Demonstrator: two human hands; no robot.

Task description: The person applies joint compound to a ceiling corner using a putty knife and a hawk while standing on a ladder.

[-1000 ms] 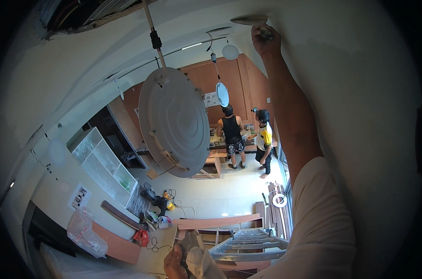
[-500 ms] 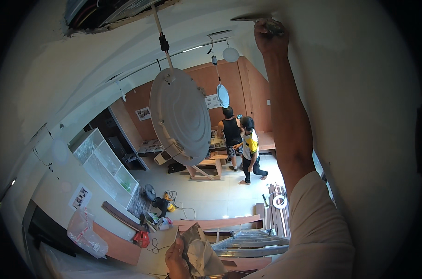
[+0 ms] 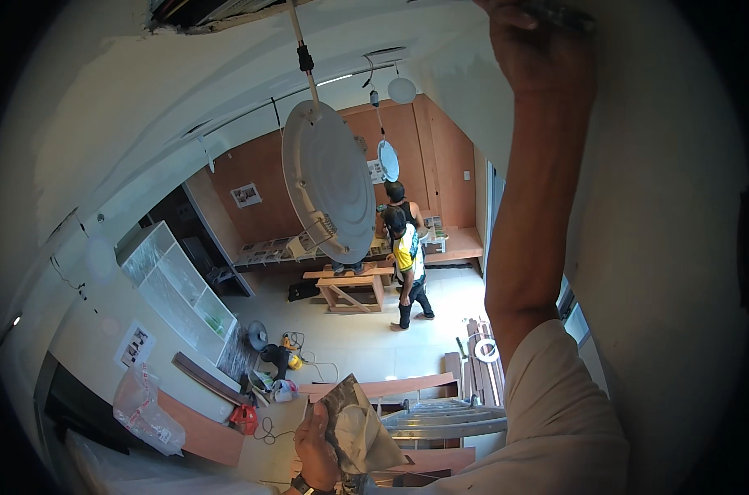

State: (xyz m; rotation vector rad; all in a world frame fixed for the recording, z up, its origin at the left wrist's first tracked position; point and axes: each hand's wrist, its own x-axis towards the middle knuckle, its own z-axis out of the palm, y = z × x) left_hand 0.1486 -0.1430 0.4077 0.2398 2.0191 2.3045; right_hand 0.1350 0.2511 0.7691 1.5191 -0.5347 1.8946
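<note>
Raised against the white ceiling at the upper right, my right hand [image 3: 544, 54] is wrapped around a putty knife [image 3: 562, 15]; its dark handle shows, while most of the blade is beyond the top edge. Low in the middle, my left hand [image 3: 317, 450] grips a worn, stained flat board [image 3: 340, 402] from its side. A thick pale lump of putty [image 3: 365, 433] lies on that board. Left of my right arm, a round panel light [image 3: 329, 186] dangles from its cable beside a ragged ceiling opening [image 3: 214, 18] with wires inside.
A metal ladder [image 3: 445, 421] stands just below me. Two people [image 3: 407, 256] are near a wooden bench [image 3: 350, 289] at the far side. Planks [image 3: 482, 363], a power tool [image 3: 292, 359] and a cable lie on the floor. More lights [image 3: 388, 161] hang farther off.
My right hand with the putty knife has moved up and right, toward the top edge. My left hand and board have risen slightly. The person in yellow and white has moved left.
</note>
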